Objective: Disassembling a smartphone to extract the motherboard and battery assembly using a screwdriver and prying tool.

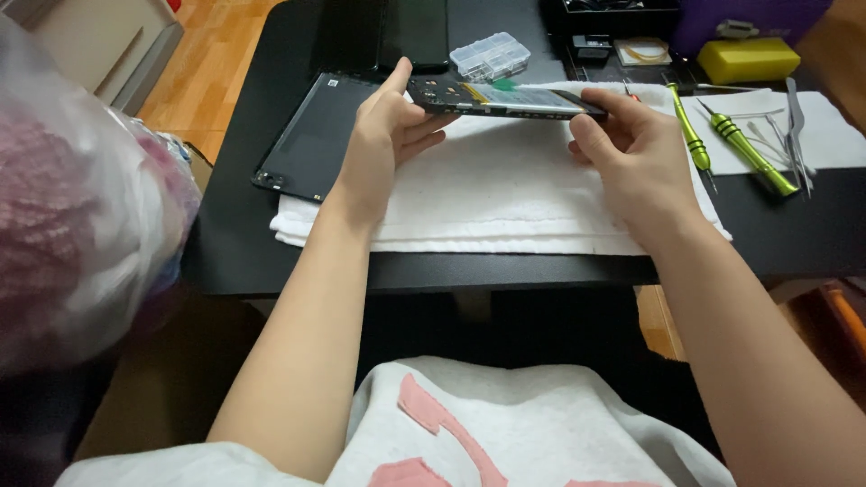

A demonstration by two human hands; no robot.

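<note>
Currently the opened phone body (501, 97), internals showing, is held level just above the white towel (487, 194). Left hand (383, 135) pinches its left end between thumb and fingers; right hand (631, 149) grips the right end. Left of the towel lies a black back cover (311, 140). Right of it, green screwdrivers (735, 144) and tweezers (794, 122). Beyond it, a clear parts box (490, 56).

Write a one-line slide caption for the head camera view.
Both hands, left hand and right hand, hold an opened phone over a white towel beside green screwdrivers.
</note>
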